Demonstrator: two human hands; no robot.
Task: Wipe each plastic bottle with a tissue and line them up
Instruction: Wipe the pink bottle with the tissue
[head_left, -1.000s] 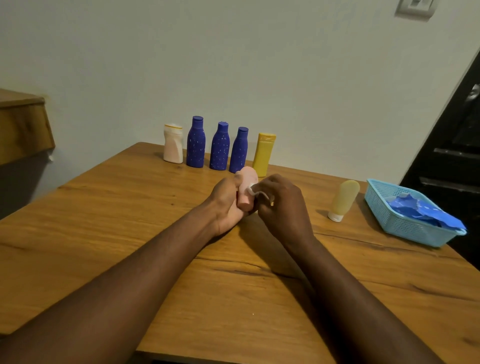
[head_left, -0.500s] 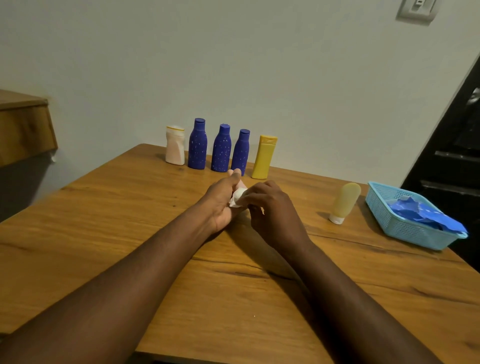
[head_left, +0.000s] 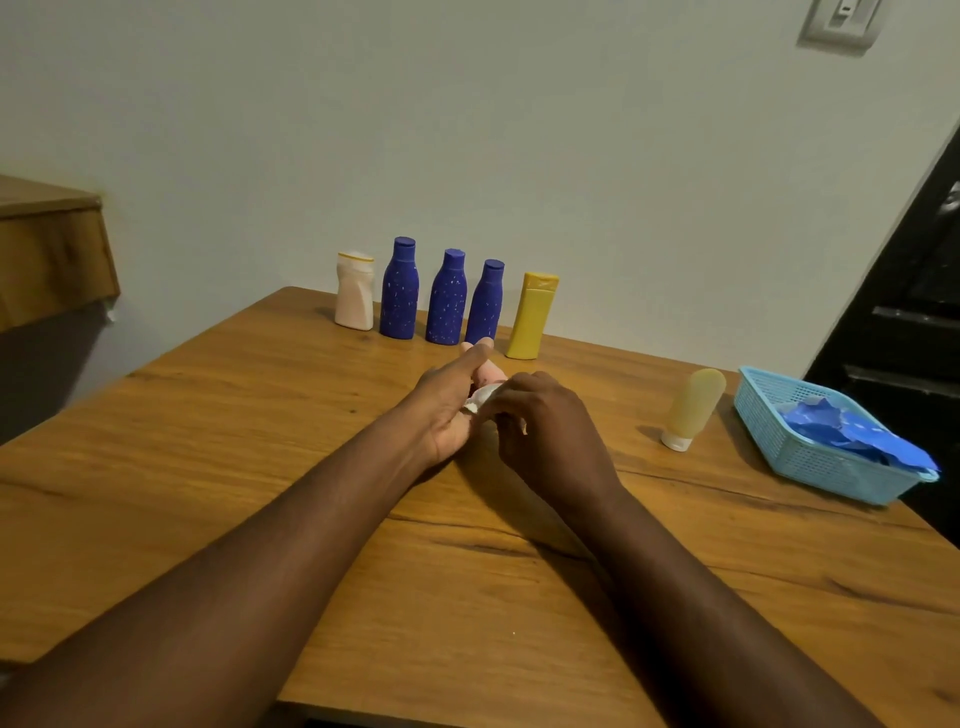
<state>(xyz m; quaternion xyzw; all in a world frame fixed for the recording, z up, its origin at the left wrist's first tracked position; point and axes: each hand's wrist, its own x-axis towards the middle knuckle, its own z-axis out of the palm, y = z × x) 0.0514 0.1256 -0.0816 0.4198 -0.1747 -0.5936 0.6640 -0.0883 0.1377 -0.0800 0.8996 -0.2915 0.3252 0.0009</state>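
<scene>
Pink bottle, long axis pointing far toward the bottle row, sits gripped in the left hand while the right hand pinches a tissue against it.

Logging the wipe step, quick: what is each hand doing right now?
Left hand: closed around the pink bottle.
Right hand: closed on the tissue, against the bottle.
</scene>
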